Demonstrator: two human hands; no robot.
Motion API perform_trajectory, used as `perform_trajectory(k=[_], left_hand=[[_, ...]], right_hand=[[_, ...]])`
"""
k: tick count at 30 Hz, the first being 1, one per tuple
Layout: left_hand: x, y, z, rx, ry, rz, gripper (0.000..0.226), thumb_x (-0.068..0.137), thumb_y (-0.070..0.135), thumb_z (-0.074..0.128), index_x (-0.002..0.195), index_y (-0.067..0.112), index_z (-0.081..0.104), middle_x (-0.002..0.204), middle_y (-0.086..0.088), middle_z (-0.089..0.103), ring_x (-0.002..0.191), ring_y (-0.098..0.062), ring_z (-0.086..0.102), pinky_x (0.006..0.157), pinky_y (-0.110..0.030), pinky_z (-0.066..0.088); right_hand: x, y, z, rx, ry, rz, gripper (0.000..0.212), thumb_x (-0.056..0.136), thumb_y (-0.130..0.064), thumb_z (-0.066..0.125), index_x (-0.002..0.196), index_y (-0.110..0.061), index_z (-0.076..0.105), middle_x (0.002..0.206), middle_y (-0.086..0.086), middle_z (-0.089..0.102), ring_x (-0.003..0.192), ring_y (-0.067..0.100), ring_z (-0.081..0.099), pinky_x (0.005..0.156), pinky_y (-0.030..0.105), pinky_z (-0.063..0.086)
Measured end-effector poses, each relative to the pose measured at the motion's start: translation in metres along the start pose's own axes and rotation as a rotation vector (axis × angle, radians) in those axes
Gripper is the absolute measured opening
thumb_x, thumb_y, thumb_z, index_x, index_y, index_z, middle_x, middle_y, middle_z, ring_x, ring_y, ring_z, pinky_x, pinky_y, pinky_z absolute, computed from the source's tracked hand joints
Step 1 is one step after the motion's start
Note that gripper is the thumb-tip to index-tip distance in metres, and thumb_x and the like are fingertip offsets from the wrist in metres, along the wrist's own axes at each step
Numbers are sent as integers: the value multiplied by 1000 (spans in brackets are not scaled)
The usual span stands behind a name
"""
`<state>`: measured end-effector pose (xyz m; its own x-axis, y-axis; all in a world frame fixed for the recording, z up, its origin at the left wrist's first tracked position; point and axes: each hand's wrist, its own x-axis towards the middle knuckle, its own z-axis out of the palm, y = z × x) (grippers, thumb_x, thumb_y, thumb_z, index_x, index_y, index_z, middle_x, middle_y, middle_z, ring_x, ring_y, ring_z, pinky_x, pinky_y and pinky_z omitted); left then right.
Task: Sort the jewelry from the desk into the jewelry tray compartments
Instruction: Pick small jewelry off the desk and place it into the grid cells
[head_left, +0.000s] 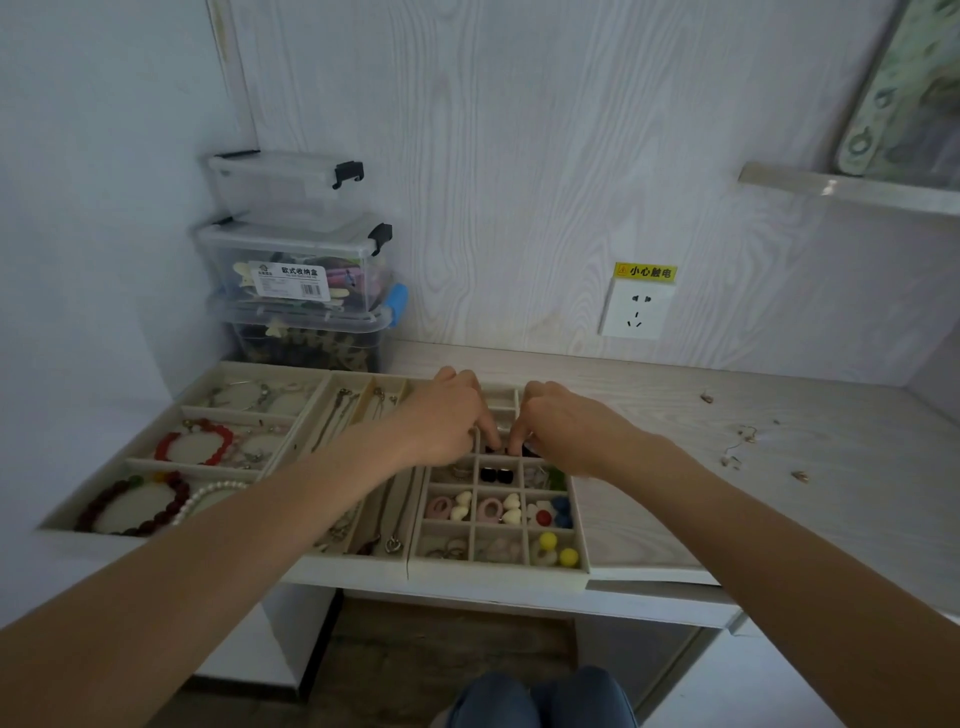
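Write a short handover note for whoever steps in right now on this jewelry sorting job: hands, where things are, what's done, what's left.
Left hand and right hand: both over the grid tray, fingertips down in one mid-row cell; what they hold is hidden.
Done: bracelets fill the left tray, necklaces lie in the long middle tray, earrings and rings fill most grid cells.
Left: a few small pieces scattered on the desk to the right, apart from the trays. The grid tray's far slots look mostly unfilled.

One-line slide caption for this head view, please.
Both hands, left hand and right hand, meet over the gridded jewelry tray; loose earrings wait on the desk.
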<state>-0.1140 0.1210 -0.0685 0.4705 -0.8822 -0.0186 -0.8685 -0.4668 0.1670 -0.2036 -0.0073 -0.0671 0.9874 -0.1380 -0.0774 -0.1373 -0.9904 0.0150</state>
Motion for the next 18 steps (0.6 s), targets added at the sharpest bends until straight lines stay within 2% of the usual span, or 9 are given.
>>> perform_trajectory(k=[4, 13, 18], left_hand=[[-4, 5, 1, 109, -31, 19, 49, 88, 3, 49, 120, 38, 61, 131, 1, 43, 118, -17, 34, 99, -31, 30], [-5, 4, 1, 141, -22, 17, 48, 88, 5, 50, 121, 38, 61, 132, 1, 42, 119, -17, 33, 101, -32, 29], [-6, 4, 1, 142, -23, 19, 47, 87, 5, 50, 121, 37, 61, 133, 1, 41, 120, -18, 33, 101, -32, 30]], right_hand=[[-1, -1, 1, -21, -9, 1, 32, 92, -8, 54, 113, -29, 66, 115, 4, 45, 108, 18, 42, 89, 33, 47], [-4, -3, -1, -77, 1, -25, 35, 92, -8, 52, 118, -26, 64, 115, 5, 43, 108, 18, 40, 85, 31, 46], [-3, -3, -2, -85, -2, -41, 35, 91, -6, 53, 118, -24, 64, 115, 4, 44, 109, 19, 40, 87, 33, 47]])
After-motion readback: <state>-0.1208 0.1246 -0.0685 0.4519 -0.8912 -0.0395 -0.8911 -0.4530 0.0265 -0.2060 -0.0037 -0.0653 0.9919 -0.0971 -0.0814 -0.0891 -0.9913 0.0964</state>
